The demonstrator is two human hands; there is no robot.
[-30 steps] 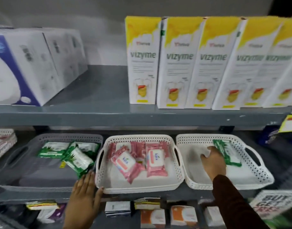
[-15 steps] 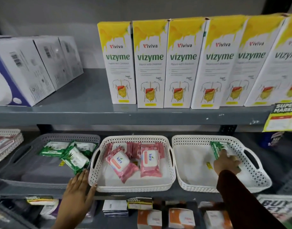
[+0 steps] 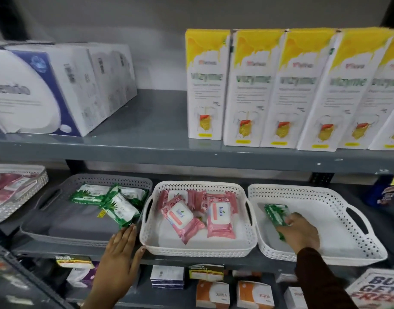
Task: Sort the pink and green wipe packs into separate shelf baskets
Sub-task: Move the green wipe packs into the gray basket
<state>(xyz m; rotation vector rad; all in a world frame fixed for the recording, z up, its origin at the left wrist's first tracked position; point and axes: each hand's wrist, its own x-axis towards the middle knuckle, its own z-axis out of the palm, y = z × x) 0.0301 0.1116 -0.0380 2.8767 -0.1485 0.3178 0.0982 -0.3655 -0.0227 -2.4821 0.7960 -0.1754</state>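
Note:
On the lower shelf stand three baskets side by side. The grey basket [image 3: 57,238] on the left holds several green wipe packs [image 3: 109,199]. Several pink wipe packs [image 3: 218,217] lie in the middle white basket [image 3: 198,250]. In the right white basket [image 3: 358,221] my right hand [image 3: 299,233] grips one green wipe pack [image 3: 275,214] near the basket's left side, low over its floor. My left hand [image 3: 120,253] rests flat and empty on the shelf edge, between the grey basket and the middle basket, its thumb touching the white rim.
The shelf above carries tall yellow-and-white boxes [image 3: 254,90] on the right and white-and-blue boxes [image 3: 57,90] on the left. Another white basket [image 3: 17,192] with pink packs sits at the far left. Small boxes [image 3: 211,293] fill the shelf below.
My right hand has closed on the green pack and carried it from the back of the right basket toward its left side. My left hand stayed on the shelf edge. The view shifted.

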